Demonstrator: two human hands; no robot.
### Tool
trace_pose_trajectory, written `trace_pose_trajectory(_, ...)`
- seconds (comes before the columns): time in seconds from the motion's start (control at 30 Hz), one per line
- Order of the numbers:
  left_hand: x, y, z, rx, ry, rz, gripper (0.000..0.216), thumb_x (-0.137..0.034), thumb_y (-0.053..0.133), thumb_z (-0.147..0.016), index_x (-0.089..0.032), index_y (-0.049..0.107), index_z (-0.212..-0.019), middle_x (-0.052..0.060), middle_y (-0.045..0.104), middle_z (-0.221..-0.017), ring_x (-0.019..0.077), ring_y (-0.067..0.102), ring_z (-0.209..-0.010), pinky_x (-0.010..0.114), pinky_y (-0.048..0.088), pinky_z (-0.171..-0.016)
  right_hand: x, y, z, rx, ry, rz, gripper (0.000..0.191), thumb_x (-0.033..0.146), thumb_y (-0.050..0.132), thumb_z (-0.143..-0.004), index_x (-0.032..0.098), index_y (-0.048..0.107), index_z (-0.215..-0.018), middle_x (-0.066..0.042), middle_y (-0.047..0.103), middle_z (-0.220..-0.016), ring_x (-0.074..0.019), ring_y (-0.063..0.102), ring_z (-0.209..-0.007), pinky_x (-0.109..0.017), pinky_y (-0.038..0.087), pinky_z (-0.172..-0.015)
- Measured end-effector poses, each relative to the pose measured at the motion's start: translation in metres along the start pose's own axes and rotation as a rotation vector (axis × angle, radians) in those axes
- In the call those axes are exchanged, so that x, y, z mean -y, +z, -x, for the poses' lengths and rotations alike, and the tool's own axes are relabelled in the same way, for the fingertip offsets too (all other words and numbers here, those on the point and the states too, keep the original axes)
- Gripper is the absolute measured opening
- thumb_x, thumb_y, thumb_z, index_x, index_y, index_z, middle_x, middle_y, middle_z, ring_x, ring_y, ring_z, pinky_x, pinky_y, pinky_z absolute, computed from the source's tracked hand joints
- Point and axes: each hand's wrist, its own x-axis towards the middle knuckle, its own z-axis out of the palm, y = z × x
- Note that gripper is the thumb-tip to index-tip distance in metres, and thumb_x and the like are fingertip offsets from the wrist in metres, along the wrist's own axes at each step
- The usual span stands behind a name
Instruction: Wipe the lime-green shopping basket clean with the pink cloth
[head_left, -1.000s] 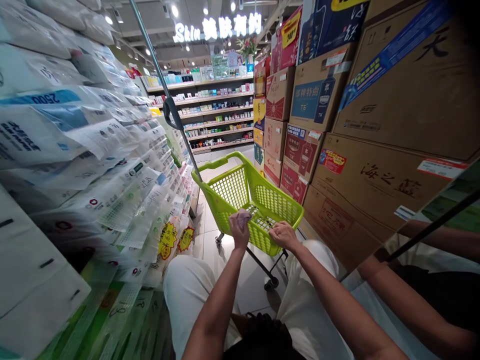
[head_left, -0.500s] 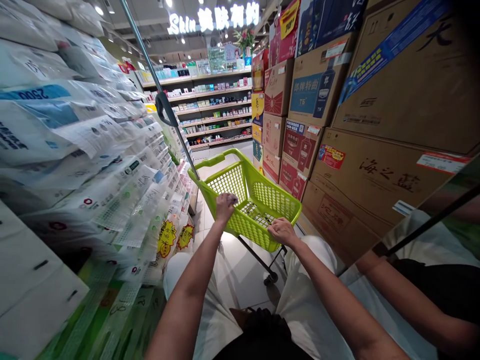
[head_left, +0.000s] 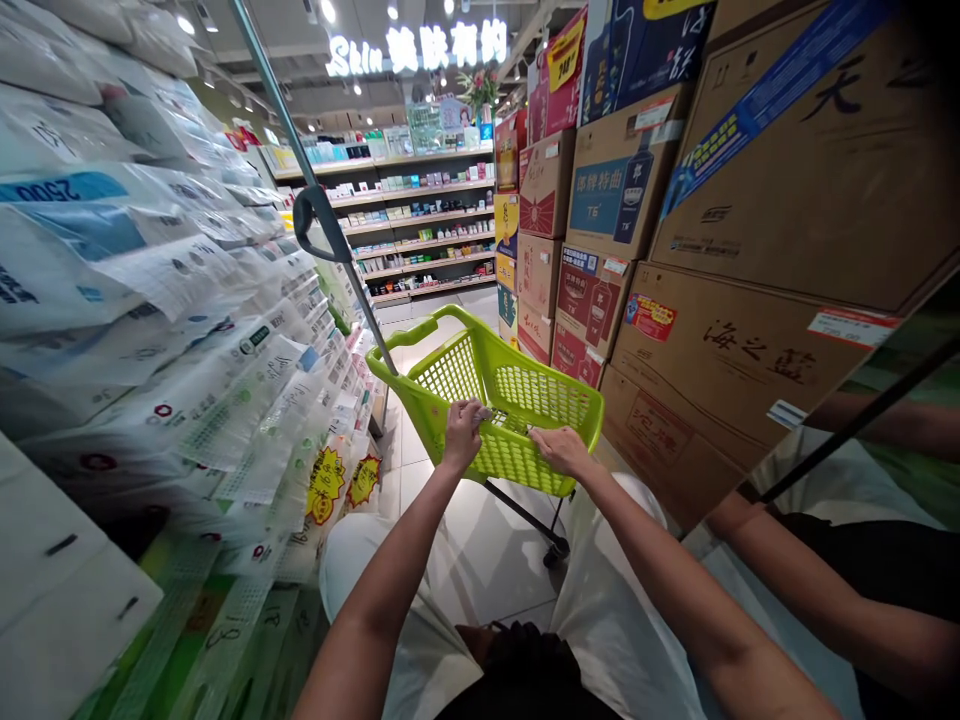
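In front of me stands a lime-green shopping cart (head_left: 537,390), its perforated basket seen from above. My left hand (head_left: 463,430) is closed at the basket's near rim, around a small crumpled greyish cloth or wipe (head_left: 481,413) that pokes out past the fingers. To its right, my right hand (head_left: 559,450) is closed over the same rim, with the fingertips hidden inside the basket. A grey pole (head_left: 285,110) with a dark loop handle (head_left: 319,222) rises from the cart's left corner.
Plastic-wrapped packs (head_left: 187,270) are piled along the left. Stacked cardboard boxes (head_left: 712,340) line the right, with a reflective panel (head_left: 847,480) nearer me. Shelves of small goods (head_left: 427,215) stand ahead under a lit sign (head_left: 420,45). A black wheel (head_left: 556,551) touches the tiled floor (head_left: 480,560).
My left hand has slid right along the near rim with the crumpled cloth, closer to my right hand. My right hand stays on the rim, shifted slightly. The view has turned a little.
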Motion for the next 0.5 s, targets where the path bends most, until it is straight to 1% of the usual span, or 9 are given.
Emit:
trace_pose_trajectory(0.03,0.003,-0.001,0.001,-0.011,0.013,0.0,0.051,0.005,0.054,-0.079,-0.023,0.066,-0.119,0.01,0.057,-0.121,0.0271,0.057,-0.114,0.044,0.054,-0.1,0.005,-0.001,-0.001,0.013,0.007,-0.008,0.053,0.045,0.019,-0.11,0.025,0.067,-0.11,-0.006,0.078,-0.109,-0.0182,0.071,-0.097,-0.029,0.041,-0.087)
trace_pose_trajectory(0.1,0.013,-0.01,-0.007,-0.075,-0.018,-0.009,0.052,0.007,0.053,-0.078,-0.022,0.066,-0.119,0.011,0.057,-0.119,0.0279,0.057,-0.114,0.046,0.054,-0.099,0.011,-0.001,-0.001,0.051,0.029,-0.037,0.055,0.053,0.016,-0.109,0.028,0.064,-0.12,-0.006,0.077,-0.115,-0.0203,0.071,-0.102,-0.029,0.042,-0.083)
trace_pose_trajectory(0.2,0.033,-0.032,-0.028,-0.263,-0.162,-0.022,0.049,0.007,0.051,-0.079,-0.02,0.064,-0.117,0.012,0.055,-0.118,0.0278,0.058,-0.111,0.047,0.055,-0.096,0.009,0.0,0.0,0.089,0.037,-0.067,0.061,0.058,0.011,-0.108,0.03,0.064,-0.121,-0.006,0.077,-0.115,-0.0224,0.072,-0.103,-0.03,0.043,-0.082)
trace_pose_trajectory(0.27,0.039,-0.038,-0.034,-0.35,-0.229,-0.003,0.044,0.005,0.051,-0.08,-0.018,0.062,-0.116,0.012,0.055,-0.118,0.0261,0.058,-0.108,0.047,0.055,-0.095,0.007,0.0,0.001,0.095,0.029,-0.06,0.063,0.06,0.01,-0.107,0.031,0.065,-0.119,-0.005,0.078,-0.111,-0.023,0.072,-0.1,-0.031,0.043,-0.081)
trace_pose_trajectory(0.3,0.039,-0.036,-0.032,-0.349,-0.232,0.013,0.041,0.005,0.052,-0.081,-0.017,0.062,-0.114,0.012,0.055,-0.117,0.0253,0.059,-0.106,0.047,0.055,-0.095,0.007,-0.001,0.002,0.094,0.026,-0.055,0.064,0.061,0.01,-0.107,0.031,0.066,-0.118,-0.005,0.078,-0.109,-0.0231,0.073,-0.099,-0.031,0.043,-0.08)
trace_pose_trajectory(0.33,0.037,-0.032,-0.027,-0.317,-0.208,0.028,0.039,0.004,0.052,-0.081,-0.017,0.062,-0.112,0.012,0.055,-0.116,0.0249,0.059,-0.106,0.047,0.055,-0.096,0.007,-0.001,0.002,0.092,0.024,-0.051,0.065,0.061,0.01,-0.107,0.031,0.066,-0.116,-0.005,0.078,-0.107,-0.0231,0.073,-0.098,-0.031,0.043,-0.079)
trace_pose_trajectory(0.43,0.03,-0.018,-0.01,-0.167,-0.07,0.044,0.037,0.004,0.054,-0.08,-0.02,0.064,-0.107,0.011,0.055,-0.119,0.0266,0.059,-0.114,0.048,0.055,-0.101,0.008,-0.001,0.002,0.077,0.018,-0.047,0.066,0.062,0.009,-0.106,0.03,0.066,-0.114,-0.005,0.078,-0.103,-0.0227,0.072,-0.095,-0.03,0.042,-0.077)
trace_pose_trajectory(0.47,0.03,-0.018,-0.009,-0.152,-0.052,0.037,0.037,0.004,0.054,-0.08,-0.02,0.065,-0.106,0.011,0.054,-0.12,0.027,0.058,-0.116,0.048,0.055,-0.102,0.008,0.0,0.002,0.072,0.016,-0.048,0.066,0.062,0.008,-0.107,0.03,0.066,-0.113,-0.005,0.078,-0.102,-0.0223,0.072,-0.095,-0.029,0.041,-0.077)
trace_pose_trajectory(0.5,0.033,-0.021,-0.012,-0.165,-0.066,0.026,0.037,0.004,0.053,-0.08,-0.02,0.065,-0.106,0.011,0.053,-0.12,0.027,0.058,-0.116,0.048,0.056,-0.1,0.008,0.0,0.002,0.069,0.013,-0.048,0.065,0.062,0.009,-0.107,0.03,0.065,-0.112,-0.004,0.078,-0.102,-0.0218,0.072,-0.094,-0.029,0.041,-0.076)
